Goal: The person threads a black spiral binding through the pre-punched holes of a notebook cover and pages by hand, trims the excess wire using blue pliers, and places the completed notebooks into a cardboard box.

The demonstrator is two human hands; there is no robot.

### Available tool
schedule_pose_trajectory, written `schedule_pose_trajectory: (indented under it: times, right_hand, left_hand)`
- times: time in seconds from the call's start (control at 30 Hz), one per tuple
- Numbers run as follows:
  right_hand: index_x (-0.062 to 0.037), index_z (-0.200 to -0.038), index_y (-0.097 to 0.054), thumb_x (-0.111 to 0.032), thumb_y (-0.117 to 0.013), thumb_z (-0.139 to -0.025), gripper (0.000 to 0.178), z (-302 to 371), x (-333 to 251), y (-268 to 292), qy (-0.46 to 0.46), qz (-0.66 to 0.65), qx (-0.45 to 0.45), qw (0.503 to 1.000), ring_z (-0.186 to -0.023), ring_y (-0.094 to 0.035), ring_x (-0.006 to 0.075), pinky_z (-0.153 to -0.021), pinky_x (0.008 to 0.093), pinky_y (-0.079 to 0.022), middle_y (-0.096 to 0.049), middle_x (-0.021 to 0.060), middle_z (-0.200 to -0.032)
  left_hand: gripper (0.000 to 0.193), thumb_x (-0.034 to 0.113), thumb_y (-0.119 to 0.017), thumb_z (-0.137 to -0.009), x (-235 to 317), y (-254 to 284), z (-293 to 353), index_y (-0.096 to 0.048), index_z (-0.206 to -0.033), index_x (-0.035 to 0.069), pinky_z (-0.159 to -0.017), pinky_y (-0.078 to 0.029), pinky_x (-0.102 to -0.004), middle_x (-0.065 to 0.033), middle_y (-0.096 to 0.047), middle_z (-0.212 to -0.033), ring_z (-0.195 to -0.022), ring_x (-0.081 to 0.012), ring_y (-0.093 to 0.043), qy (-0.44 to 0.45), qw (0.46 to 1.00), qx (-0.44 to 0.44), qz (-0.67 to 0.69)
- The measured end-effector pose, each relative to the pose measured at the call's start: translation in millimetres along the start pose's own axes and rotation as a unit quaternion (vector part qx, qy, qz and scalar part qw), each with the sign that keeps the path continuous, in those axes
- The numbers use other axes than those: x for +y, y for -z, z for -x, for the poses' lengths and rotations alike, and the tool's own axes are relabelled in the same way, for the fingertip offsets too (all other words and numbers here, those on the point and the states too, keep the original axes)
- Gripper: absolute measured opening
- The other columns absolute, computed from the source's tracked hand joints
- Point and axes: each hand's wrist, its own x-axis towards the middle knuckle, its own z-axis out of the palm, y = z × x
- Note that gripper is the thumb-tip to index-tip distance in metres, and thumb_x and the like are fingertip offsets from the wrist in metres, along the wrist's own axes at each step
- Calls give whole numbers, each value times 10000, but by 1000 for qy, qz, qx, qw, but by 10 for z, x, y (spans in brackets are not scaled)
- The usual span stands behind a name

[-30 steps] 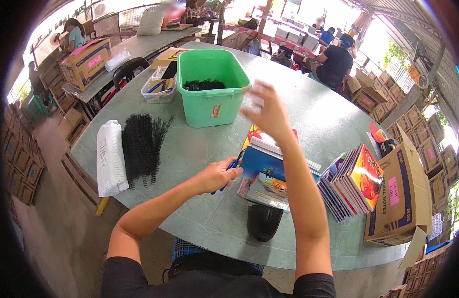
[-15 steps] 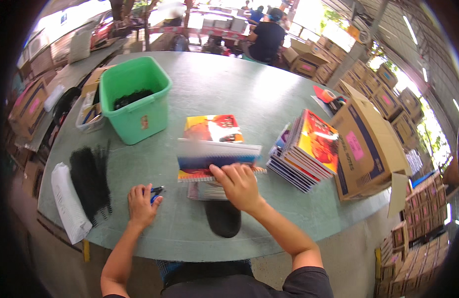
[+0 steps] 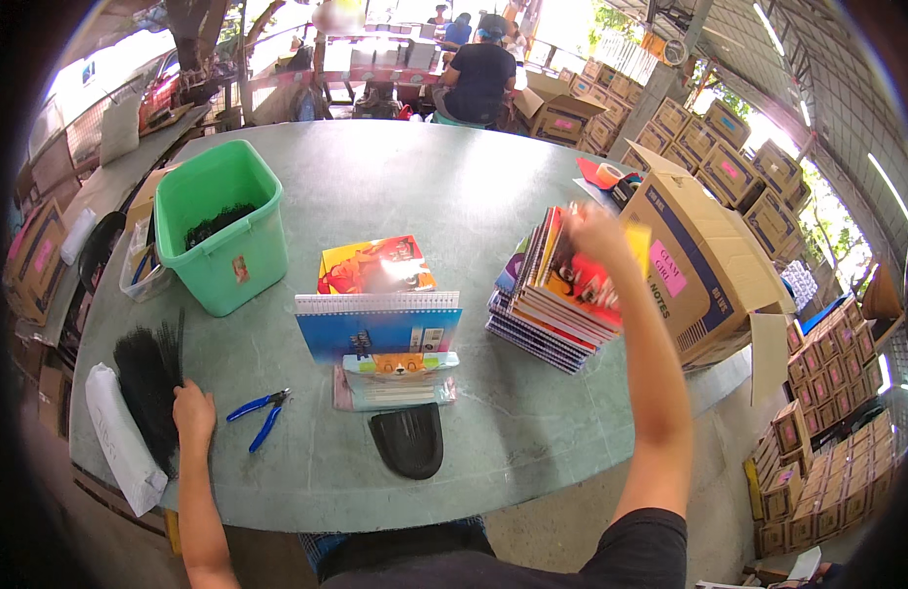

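Observation:
My left hand (image 3: 194, 412) is at the right edge of a bundle of black spiral binding coils (image 3: 145, 378), its fingers closed at one coil. Blue-handled cutting pliers (image 3: 263, 414) lie on the table beside it. My right hand (image 3: 599, 236), blurred, holds a red and yellow spiral notebook (image 3: 635, 250) on top of a notebook pile (image 3: 547, 319). Between the hands, a blue-covered book (image 3: 375, 329) with a white punched edge stands upright. A low stack with a cartoon animal cover (image 3: 400, 365) sits before it, and a yellow-red notebook (image 3: 375, 263) lies behind.
A green bin (image 3: 223, 250) holding black scraps stands far left. Near left lies a white wrapped packet (image 3: 125, 442). A black pad (image 3: 407, 442) lies near the table's front. An open carton (image 3: 694, 265) stands right; a person (image 3: 480, 79) sits beyond the table.
My right hand has carried the notebook from the middle to the right-hand pile. My left hand has let go of the pliers and moved left to the coils.

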Motion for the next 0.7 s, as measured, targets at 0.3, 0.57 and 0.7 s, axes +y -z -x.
schedule_pose_trajectory:
  times: [0.3,0.57,0.7]
  right_hand:
    - [-29,-1341,-422,-380,-338,-959,525,315,113,-523,30,-81,-61,994,-1330,-310,341,-1089,478,-231,-382,168,-1410]
    - [-14,-1256,-507,-327,-443,-935,452,330,56,-549,37,-39,19,998,-1281,-370,354,-1071,445,-274,-439,194,-1347]
    - [-5,-1122,-588,-229,-559,-885,328,663,-888,-280,127,-234,55,963,-1183,-466,354,-998,439,-361,-536,173,-1232]
  left_hand:
    - [376,104,-583,-850,-90,-309,-36,-450,-1164,-52,-785,-489,-458,-257,-497,-1103,-915,-418,-593,28,999,22,-8]
    - [404,31,-540,-847,-95,-388,48,-399,-1223,-8,-839,-469,-453,-236,-440,-1196,-1031,-426,-535,63,970,180,153]
    - [406,36,-523,-849,-11,-288,201,-410,-1237,1,-878,-448,-461,-221,-440,-1239,-1062,-416,-525,107,957,224,149]
